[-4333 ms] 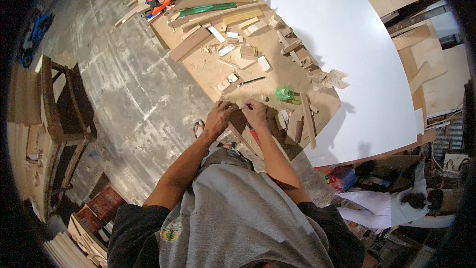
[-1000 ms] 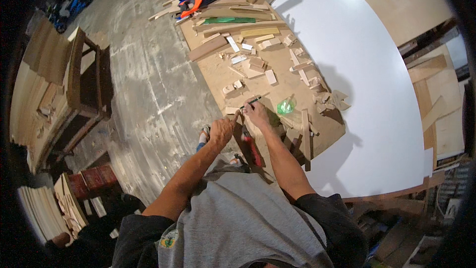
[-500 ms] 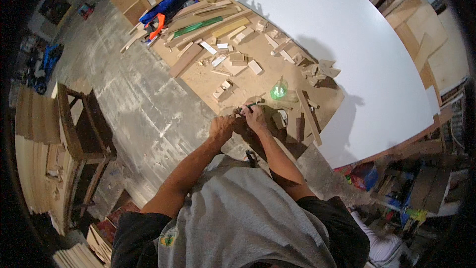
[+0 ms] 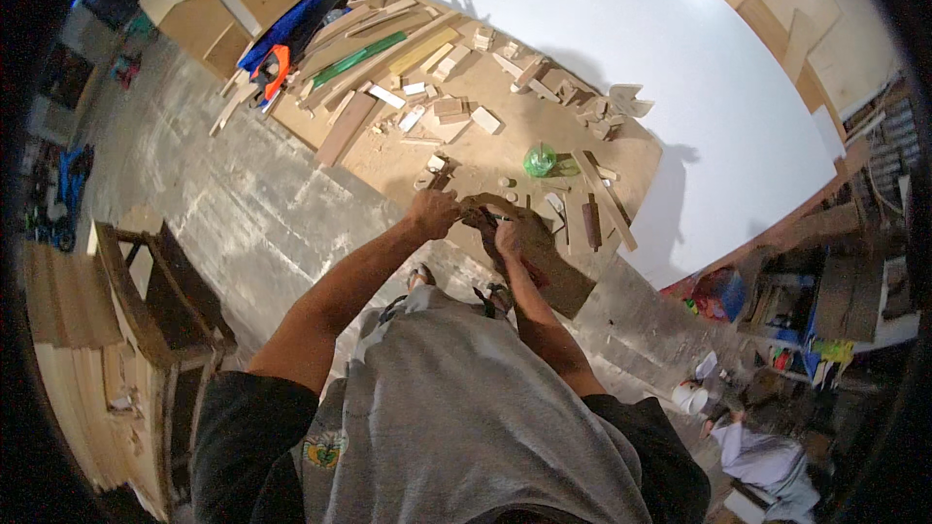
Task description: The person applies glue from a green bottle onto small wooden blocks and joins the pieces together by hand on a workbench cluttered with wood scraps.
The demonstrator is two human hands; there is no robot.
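Over the near edge of the work table (image 4: 388, 175), my left hand (image 4: 432, 213) is closed, with its fingertips by a small piece that I cannot make out. Just to its right, my right hand (image 4: 508, 239) is closed around a dark tool (image 4: 480, 219). A bit of red shows below that hand, perhaps the tool's handle; its kind is unclear. Dark shadow falls on the table around both hands. Beyond them stands a green see-through round container (image 4: 540, 160). Small wood blocks (image 4: 439, 164) lie just past my left hand.
Long wood strips, a green strip (image 4: 359, 60) and an orange-handled tool (image 4: 277, 70) lie at the far left. Several wood offcuts (image 4: 451, 109) are scattered mid-table. A large white panel (image 4: 621, 58) spans the right. A wooden frame (image 4: 160, 296) stands at left. A person (image 4: 767, 466) is low at right.
The slim dark green tool that was in my right hand is no longer seen there; a dark tool with red near it is. My hands have moved slightly apart, and the view has shifted.
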